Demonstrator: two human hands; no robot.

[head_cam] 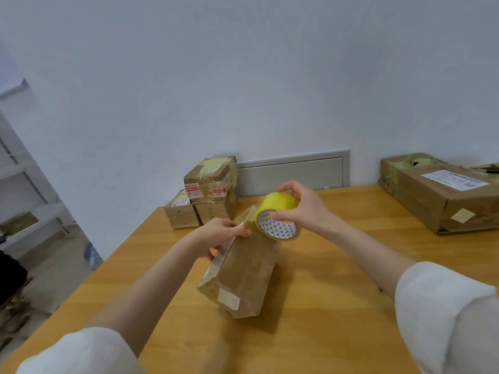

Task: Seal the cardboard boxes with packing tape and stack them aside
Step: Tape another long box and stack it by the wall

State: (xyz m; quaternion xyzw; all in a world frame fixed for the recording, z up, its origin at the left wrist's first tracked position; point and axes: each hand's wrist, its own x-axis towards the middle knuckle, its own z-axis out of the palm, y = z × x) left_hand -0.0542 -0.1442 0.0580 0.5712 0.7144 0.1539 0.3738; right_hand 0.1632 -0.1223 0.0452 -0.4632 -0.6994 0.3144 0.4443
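Because the cardboard box (243,273) lies lengthwise on the table (337,279) with its far end raised, we can pin the loose tape there with our left hand (224,234), fingers pressing tape to that end, while our right hand (305,209) grips the yellow tape roll (278,214) just above it, pulling the strip taut; three taped boxes (205,193) sit stacked by the wall, a larger box (442,190) well apart at the right

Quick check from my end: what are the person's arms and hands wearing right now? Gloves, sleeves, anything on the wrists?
No gloves: both the left hand and the right hand are bare. Loose white sleeves, the left sleeve and the right sleeve, are pushed up, leaving the forearms uncovered. No watch, ring or bracelet shows on either wrist.
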